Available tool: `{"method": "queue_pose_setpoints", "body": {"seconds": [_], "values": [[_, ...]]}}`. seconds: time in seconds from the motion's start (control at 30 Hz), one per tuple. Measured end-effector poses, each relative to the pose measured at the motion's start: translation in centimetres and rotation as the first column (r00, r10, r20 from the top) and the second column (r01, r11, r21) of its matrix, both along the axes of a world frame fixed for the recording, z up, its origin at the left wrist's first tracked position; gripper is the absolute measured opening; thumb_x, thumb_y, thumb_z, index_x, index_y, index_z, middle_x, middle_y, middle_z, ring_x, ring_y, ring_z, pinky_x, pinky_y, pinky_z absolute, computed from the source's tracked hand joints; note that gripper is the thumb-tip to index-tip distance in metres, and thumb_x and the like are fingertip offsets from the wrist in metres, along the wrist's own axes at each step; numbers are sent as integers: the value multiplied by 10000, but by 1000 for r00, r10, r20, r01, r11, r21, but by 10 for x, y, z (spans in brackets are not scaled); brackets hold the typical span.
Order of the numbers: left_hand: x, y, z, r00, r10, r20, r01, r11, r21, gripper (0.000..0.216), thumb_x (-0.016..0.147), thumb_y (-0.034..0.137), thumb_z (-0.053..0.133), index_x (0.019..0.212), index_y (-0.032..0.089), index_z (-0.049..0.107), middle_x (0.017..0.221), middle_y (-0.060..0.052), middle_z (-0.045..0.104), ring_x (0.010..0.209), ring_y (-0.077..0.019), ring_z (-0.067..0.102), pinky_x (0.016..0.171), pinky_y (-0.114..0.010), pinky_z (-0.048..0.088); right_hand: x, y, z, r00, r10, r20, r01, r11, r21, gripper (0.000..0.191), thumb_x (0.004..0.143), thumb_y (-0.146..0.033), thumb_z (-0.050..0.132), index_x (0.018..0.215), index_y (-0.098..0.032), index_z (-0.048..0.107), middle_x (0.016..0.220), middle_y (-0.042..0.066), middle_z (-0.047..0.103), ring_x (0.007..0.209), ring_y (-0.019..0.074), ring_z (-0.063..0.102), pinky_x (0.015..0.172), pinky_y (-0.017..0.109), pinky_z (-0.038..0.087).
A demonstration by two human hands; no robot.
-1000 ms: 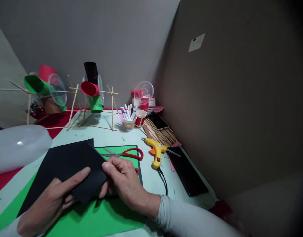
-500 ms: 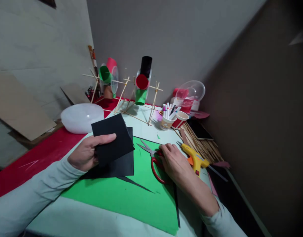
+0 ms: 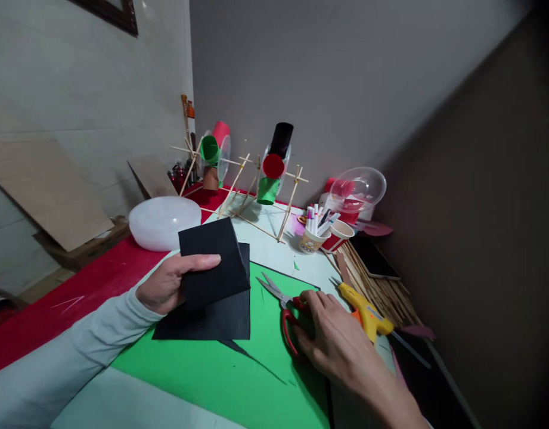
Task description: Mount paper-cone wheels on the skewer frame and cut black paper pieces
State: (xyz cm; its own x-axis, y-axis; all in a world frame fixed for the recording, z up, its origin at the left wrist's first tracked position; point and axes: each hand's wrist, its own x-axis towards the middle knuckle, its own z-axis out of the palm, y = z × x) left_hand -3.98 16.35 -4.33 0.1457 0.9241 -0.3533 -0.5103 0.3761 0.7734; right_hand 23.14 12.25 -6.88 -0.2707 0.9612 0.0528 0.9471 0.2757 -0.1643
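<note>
My left hand (image 3: 164, 283) pinches a black paper piece (image 3: 211, 238), thumb on top and fingers hidden behind it. Beneath that piece, a larger black paper sheet (image 3: 220, 325) lies on a green sheet (image 3: 256, 393). Over at the right, my right hand (image 3: 332, 328) has its fingers curled on the red handles of a pair of scissors (image 3: 274, 290), which lies on the green sheet with its blades slightly apart. A thin black paper strip (image 3: 256, 359) lies below the black sheet.
A yellow glue gun (image 3: 366, 311) lies just right of my right hand. Behind stand a cup of markers (image 3: 313, 238), a red-and-white cup (image 3: 339, 236) and a stick frame (image 3: 256, 223) bearing coloured tubes. A white bowl-shaped container (image 3: 162, 223) sits at left, wooden sticks (image 3: 390, 292) at right.
The view has shifted, so everything sits lower and further right. My right hand has drawn slightly nearer to me over the scissors' handles. My left hand still holds the black paper piece.
</note>
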Motion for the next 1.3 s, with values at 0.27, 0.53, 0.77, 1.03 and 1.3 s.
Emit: {"method": "queue_pose_setpoints", "body": {"seconds": [0.27,0.53,0.77,1.03,1.3], "values": [[7,1,-1,986,130,-107,-128,992,22,126,570,109,764,693,119,790,715,-73,781,619,-206,737,607,-245,635,-10,-9,13,308,-324,-895,-174,905,-388,426,857,-467,621,1207,-246,522,878,54,652,620,150,591,542,265,461],[3,4,-7,990,112,-87,-99,984,147,140,594,138,855,712,160,782,754,-45,791,685,-179,749,690,-190,621,-33,-28,35,552,-290,-782,-270,825,-497,316,736,-382,695,1006,-284,564,781,-9,566,646,160,504,542,253,418],[9,-5,-8,991,55,-120,-30,980,198,160,726,167,797,880,132,772,876,-57,801,861,-238,760,807,-271,625,-41,-32,40,639,-234,-733,-183,879,-440,349,661,-437,754,905,-272,567,698,0,584,636,196,558,482,255,380],[16,-10,-7,978,42,-203,3,977,215,184,713,211,814,878,146,767,868,-51,801,955,-266,744,894,-309,602,-40,-33,41,564,-271,-780,-235,853,-466,322,716,-431,722,961,-288,569,723,-4,611,589,170,547,448,246,397],[20,-14,-7,968,61,-243,-6,976,218,386,690,244,836,1057,172,739,902,-39,802,931,-262,749,866,-313,612,-40,-33,33,581,-262,-771,-206,869,-451,305,762,-481,739,892,-272,558,716,-27,558,588,144,486,507,245,419]]}}
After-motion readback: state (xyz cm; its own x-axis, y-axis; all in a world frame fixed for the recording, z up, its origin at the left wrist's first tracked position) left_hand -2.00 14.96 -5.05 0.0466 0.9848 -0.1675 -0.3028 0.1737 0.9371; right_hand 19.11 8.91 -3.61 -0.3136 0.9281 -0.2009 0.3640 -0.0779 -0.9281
